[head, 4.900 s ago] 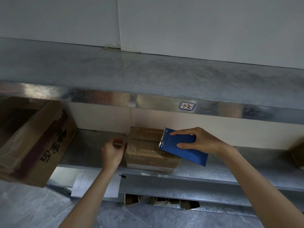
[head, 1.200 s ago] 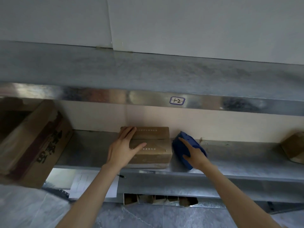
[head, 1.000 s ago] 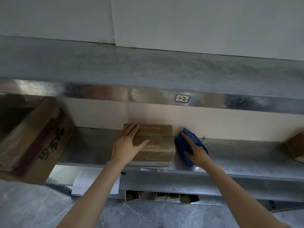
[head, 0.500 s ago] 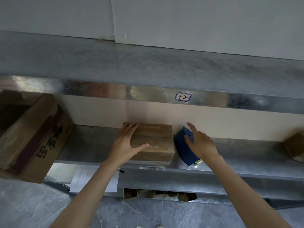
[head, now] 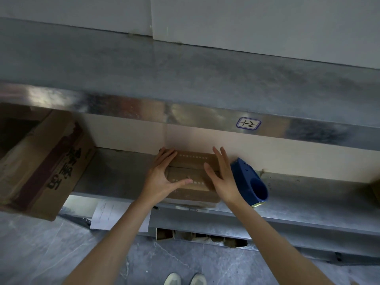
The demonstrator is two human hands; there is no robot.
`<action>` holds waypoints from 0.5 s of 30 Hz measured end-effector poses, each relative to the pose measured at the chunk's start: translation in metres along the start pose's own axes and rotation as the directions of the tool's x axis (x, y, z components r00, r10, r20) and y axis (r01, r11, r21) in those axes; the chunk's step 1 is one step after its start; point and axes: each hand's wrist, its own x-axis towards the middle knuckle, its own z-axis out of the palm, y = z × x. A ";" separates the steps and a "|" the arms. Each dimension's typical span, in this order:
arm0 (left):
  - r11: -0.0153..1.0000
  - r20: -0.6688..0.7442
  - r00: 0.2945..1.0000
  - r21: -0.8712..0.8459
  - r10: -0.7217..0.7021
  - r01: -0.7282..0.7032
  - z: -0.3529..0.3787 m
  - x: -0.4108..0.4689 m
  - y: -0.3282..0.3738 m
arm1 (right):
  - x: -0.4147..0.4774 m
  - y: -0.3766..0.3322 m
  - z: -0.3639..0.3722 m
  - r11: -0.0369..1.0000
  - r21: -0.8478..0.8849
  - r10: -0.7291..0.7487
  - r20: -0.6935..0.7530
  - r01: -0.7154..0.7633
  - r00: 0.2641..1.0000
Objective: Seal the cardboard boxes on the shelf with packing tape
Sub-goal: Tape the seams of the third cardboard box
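Note:
A small brown cardboard box [head: 192, 175] sits on the metal shelf [head: 115, 177] with its flaps closed. My left hand [head: 162, 177] lies flat on the box's left side, fingers straight, thumb spread across the top. My right hand [head: 223, 179] is open at the box's right edge, fingers pointing up and back. The blue tape dispenser [head: 249, 182] stands on the shelf just right of the box, with no hand on it.
A large brown box [head: 39, 161] with dark printing juts over the shelf's left end. Another box corner [head: 375, 188] shows at far right. An upper shelf rail carries a label [head: 248, 124]. Paper [head: 107, 214] hangs below; my shoes are on the floor.
My right hand set the blue dispenser on the shelf, let go and moved left to the box's right edge. My left hand stayed flat on the box.

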 end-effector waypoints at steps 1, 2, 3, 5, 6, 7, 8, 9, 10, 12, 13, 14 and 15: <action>0.999 0.020 1.000 0.025 0.021 -0.021 -0.001 0.000 -0.002 | 0.001 0.001 0.000 0.999 -0.044 -0.011 0.011 0.011 1.000; 0.997 0.043 0.998 0.056 0.052 -0.054 -0.002 0.001 -0.005 | 0.002 0.003 0.000 0.994 -0.102 -0.042 0.024 0.044 0.999; 0.991 0.064 0.994 0.092 0.090 -0.096 -0.003 0.001 -0.007 | 0.002 0.005 -0.001 0.981 -0.171 -0.089 0.041 0.095 0.995; 0.969 0.113 0.979 0.163 0.169 -0.186 -0.007 0.002 -0.012 | 0.002 0.007 -0.004 0.917 -0.334 -0.197 0.096 0.218 0.976; 0.953 0.140 0.968 0.193 0.209 -0.234 -0.010 0.003 -0.014 | 0.003 0.007 -0.006 0.864 -0.417 -0.244 0.140 0.281 0.960; 0.935 0.166 0.954 0.218 0.248 -0.281 -0.012 0.003 -0.015 | 0.003 0.006 -0.009 0.805 -0.485 -0.283 0.191 0.341 0.940; 0.916 0.188 0.940 0.238 0.283 -0.323 -0.014 0.003 -0.016 | 0.003 0.006 -0.011 0.747 -0.532 -0.314 0.245 0.398 0.917; 0.897 0.205 0.927 0.255 0.313 -0.360 -0.015 0.003 -0.016 | 0.004 0.006 -0.013 0.697 -0.562 -0.333 0.296 0.445 0.895; 0.880 0.219 0.915 0.271 0.338 -0.390 -0.017 0.003 -0.016 | 0.004 0.005 -0.015 0.659 -0.579 -0.336 0.343 0.479 0.877; 0.848 0.242 0.895 0.301 0.374 -0.436 -0.019 0.003 -0.016 | 0.006 0.005 -0.017 0.600 -0.611 -0.314 0.413 0.516 0.855; 0.836 0.253 0.889 0.315 0.382 -0.449 -0.019 0.004 -0.016 | 0.007 0.005 -0.018 0.579 -0.627 -0.293 0.437 0.521 0.851; 0.829 0.263 0.885 0.325 0.383 -0.455 -0.019 0.005 -0.017 | 0.008 0.005 -0.018 0.566 -0.638 -0.269 0.455 0.521 0.849; 0.826 0.271 0.884 0.331 0.380 -0.457 -0.019 0.006 -0.017 | 0.009 0.005 -0.018 0.563 -0.643 -0.252 0.465 0.519 0.849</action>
